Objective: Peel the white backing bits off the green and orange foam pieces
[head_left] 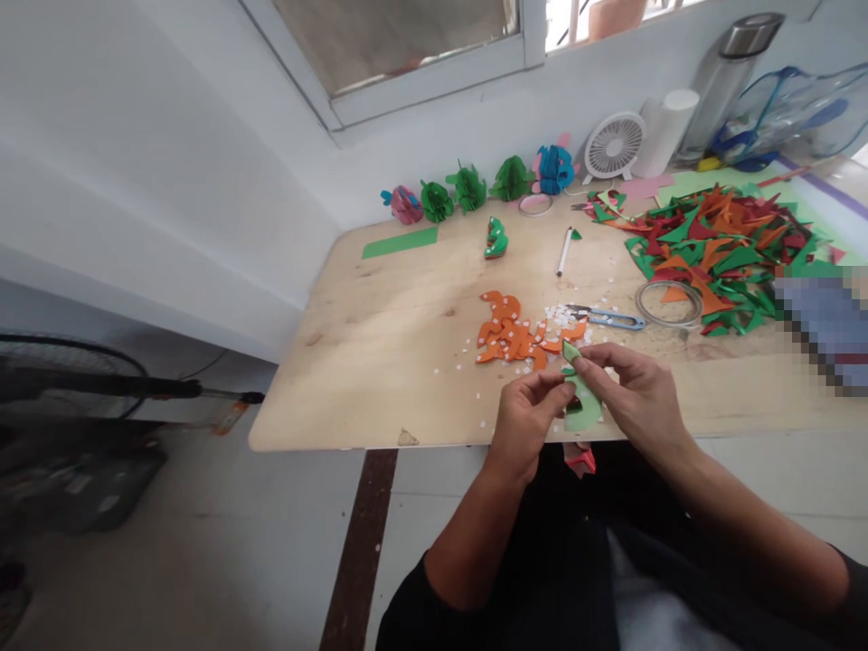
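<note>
Both my hands meet at the table's front edge, around a light green piece of paper [584,411]. My left hand [533,420] pinches its left side, where a small darker green bit shows at the fingertips. My right hand [634,389] is closed on the upper part, thumb against a pointed green tip. Just beyond my fingers lie curved orange paper cutouts [505,330] dotted with small white squares. More white squares [561,315] are heaped beside blue-handled thread snips [614,318]. Fingers hide part of the paper.
A roll of clear tape [670,304] rests by a large pile of red, orange and green paper scraps [725,240]. Along the wall stand folded paper figures [470,187], a small white fan [614,146] and a bottle [729,81]. A white pen [564,251] lies mid-table.
</note>
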Available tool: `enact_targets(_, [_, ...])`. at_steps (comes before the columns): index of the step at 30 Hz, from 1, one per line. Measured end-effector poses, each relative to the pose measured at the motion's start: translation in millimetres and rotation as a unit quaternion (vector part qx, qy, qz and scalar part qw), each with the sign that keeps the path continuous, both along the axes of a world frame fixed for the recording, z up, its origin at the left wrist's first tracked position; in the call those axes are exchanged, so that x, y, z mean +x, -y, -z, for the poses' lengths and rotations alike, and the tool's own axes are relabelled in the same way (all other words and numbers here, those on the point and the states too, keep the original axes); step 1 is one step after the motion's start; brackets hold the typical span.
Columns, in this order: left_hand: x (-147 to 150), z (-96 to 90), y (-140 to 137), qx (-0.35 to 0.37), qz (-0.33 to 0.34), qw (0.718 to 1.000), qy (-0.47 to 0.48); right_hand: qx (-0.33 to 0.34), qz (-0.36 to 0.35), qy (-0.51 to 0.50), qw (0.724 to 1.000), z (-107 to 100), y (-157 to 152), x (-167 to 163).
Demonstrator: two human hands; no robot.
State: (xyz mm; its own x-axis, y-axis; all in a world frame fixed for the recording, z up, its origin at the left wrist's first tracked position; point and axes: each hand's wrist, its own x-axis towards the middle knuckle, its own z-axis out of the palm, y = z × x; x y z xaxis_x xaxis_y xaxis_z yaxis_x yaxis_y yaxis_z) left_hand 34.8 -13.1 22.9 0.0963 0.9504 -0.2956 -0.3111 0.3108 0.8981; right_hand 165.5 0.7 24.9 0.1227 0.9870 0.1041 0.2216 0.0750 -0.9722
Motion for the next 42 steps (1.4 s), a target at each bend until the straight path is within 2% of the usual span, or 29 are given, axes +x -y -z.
enact_targets(3, [2.1, -4.4, -1.5, 0.003, -0.03, 0.999, 0.019, -0.03, -0.029, -0.036, 0.998, -6.6, 2.3, 1.4])
enact_targets(7, [1.0, -7.4, -0.6, 0.037, -0.081, 0.996, -0.003, -0.079, -0.085, -0.116, 0.986, -11.2, 8.5, 6.7])
enact_targets(11, [3.8, -2.8, 1.7, 0.054, -0.101, 0.993, -0.005, -0.105, -0.127, -0.128, 0.978, -10.7, 12.9, 7.7])
enact_targets(17, [6.4, 4.9, 3.3, 0.068, -0.105, 0.992, 0.002, -0.13, -0.139, -0.146, 0.971, -11.7, 10.6, 2.4])
enact_targets(24, [5.3, 5.0, 4.4, 0.076, -0.108, 0.991, -0.004, -0.126, -0.132, -0.114, 0.977, -18.0, 11.0, 1.1])
enact_targets(28, [6.6, 6.0, 3.6, 0.075, -0.107, 0.991, -0.004, -0.142, -0.13, -0.134, 0.972, -18.8, 11.1, 0.3])
enact_targets(30, [6.5, 6.8, 4.2, 0.08, -0.11, 0.99, -0.018, -0.154, -0.126, -0.14, 0.97, -18.2, 11.0, -0.2])
enact_targets(32, [4.7, 7.3, 6.3, 0.115, -0.124, 0.982, -0.078, -0.159, -0.11, -0.141, 0.971, -16.7, 10.9, -0.5])
enact_targets(34, [1.5, 7.1, 9.6, 0.202, -0.151, 0.946, -0.201, -0.153, -0.089, -0.138, 0.974, -14.3, 11.0, -0.3])
enact_targets(35, [-0.2, 6.8, 11.3, 0.261, -0.16, 0.912, -0.274, -0.147, -0.08, -0.134, 0.977, -12.8, 11.0, -0.1])
enact_targets(37, [-2.9, 6.2, 13.6, 0.376, -0.157, 0.821, -0.4, -0.131, -0.068, -0.117, 0.982, -9.9, 11.0, 0.7])
enact_targets(39, [-3.9, 5.6, 13.9, 0.449, -0.137, 0.744, -0.476, -0.115, -0.06, -0.095, 0.987, -7.7, 11.0, 1.7])
enact_targets(40, [-3.9, 5.5, 13.3, 0.466, -0.128, 0.72, -0.498, -0.11, -0.059, -0.08, 0.989, -6.9, 11.1, 2.3])
enact_targets(42, [-3.5, 5.3, 11.2, 0.472, -0.114, 0.7, -0.523, -0.1, -0.06, -0.045, 0.992, -6.2, 11.1, 3.7])
